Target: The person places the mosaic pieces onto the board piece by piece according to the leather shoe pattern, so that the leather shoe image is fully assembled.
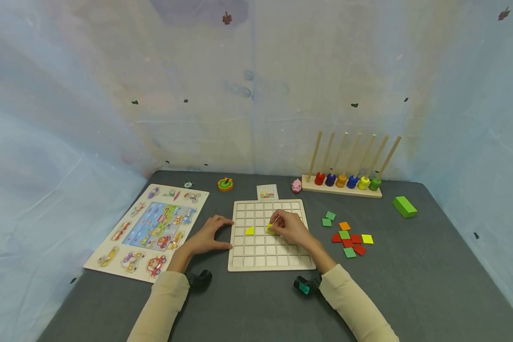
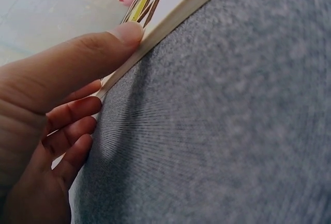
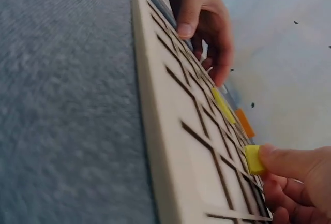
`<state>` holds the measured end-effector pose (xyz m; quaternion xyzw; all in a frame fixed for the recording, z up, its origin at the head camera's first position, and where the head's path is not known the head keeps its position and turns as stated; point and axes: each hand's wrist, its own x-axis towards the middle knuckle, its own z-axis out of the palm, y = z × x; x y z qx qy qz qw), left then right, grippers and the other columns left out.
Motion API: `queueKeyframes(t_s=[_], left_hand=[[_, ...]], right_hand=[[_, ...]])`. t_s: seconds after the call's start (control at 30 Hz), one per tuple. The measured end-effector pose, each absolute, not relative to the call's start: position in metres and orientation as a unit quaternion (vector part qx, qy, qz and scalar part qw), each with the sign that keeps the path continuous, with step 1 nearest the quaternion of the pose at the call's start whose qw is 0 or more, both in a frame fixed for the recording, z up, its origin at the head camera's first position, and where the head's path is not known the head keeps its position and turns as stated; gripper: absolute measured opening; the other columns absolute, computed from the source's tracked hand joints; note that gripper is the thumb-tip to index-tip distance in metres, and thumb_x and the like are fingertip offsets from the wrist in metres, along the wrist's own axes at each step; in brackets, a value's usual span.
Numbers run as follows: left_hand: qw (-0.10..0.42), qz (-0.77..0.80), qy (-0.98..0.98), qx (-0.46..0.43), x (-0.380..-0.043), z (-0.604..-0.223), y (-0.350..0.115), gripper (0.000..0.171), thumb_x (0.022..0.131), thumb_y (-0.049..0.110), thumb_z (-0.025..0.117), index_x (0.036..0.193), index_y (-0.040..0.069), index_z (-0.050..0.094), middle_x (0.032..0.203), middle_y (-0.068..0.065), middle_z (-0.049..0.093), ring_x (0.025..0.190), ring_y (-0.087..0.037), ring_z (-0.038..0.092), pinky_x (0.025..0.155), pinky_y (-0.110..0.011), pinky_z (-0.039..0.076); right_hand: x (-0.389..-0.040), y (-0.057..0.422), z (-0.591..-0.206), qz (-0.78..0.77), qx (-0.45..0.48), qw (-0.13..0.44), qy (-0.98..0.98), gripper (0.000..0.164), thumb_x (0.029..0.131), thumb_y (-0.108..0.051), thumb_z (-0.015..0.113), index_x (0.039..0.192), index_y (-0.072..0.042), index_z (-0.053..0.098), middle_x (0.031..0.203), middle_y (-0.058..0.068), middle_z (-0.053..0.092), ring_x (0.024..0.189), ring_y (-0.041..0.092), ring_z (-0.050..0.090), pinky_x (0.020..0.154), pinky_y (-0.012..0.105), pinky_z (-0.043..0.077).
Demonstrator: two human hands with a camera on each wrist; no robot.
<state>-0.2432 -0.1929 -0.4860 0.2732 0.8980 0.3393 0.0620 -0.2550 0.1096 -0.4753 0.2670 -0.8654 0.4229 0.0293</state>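
Observation:
A wooden grid board of square cells lies in the middle of the table. My right hand is over its centre, pinching a yellow square tile between thumb and fingers, close over the cells. Another yellow tile lies in a cell left of that hand. At the board's left edge is my left hand, thumb and fingers spread apart; in the left wrist view its thumb rests against the board's side. Behind the board lies a small printed card with a coloured pattern.
Loose red, green, orange and yellow tiles lie right of the board. A picture puzzle is at left. Behind stand a peg rack with coloured beads, a pink pig and an orange-green toy. A green block lies far right.

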Motion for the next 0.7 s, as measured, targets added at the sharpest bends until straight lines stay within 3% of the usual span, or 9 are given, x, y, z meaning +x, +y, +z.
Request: queueKeyframes(t_s=[0.5,0.6,0.7], left_hand=[[0.057,0.338,0.898,0.276,-0.243,-0.485,-0.192,0.069,0.076,0.038,0.076,0.133,0.01,0.048,0.13,-0.01,0.041,0.121,-0.029,0.035,0.098,-0.053,0.03],[0.059,0.34,0.898,0.274,-0.243,-0.485,-0.192,0.069,0.076,0.038,0.076,0.133,0.01,0.048,0.131,-0.01,0.041,0.121,-0.029,0.035,0.099,-0.052,0.031],[0.056,0.339,0.897,0.276,-0.243,-0.486,-0.192,0.069,0.077,0.038,0.076,0.133,0.01,0.048,0.13,-0.01,0.041,0.121,-0.028,0.035,0.099,-0.052,0.031]], right_hand=[[-0.251,0.098,-0.481,0.356,0.233,0.066,-0.902,0.004,0.082,-0.012,0.071,0.078,-0.012,0.07,0.073,-0.006,0.06,0.063,0.005,0.049,0.058,0.022,0.042],[-0.25,0.102,-0.48,0.357,0.251,0.06,-0.898,0.003,0.084,-0.011,0.069,0.085,-0.011,0.072,0.079,-0.003,0.065,0.067,0.006,0.054,0.062,0.023,0.045],[-0.249,0.112,-0.479,0.362,0.282,0.055,-0.887,0.013,0.086,-0.01,0.067,0.097,-0.008,0.072,0.085,-0.001,0.068,0.071,0.007,0.057,0.065,0.025,0.047]])
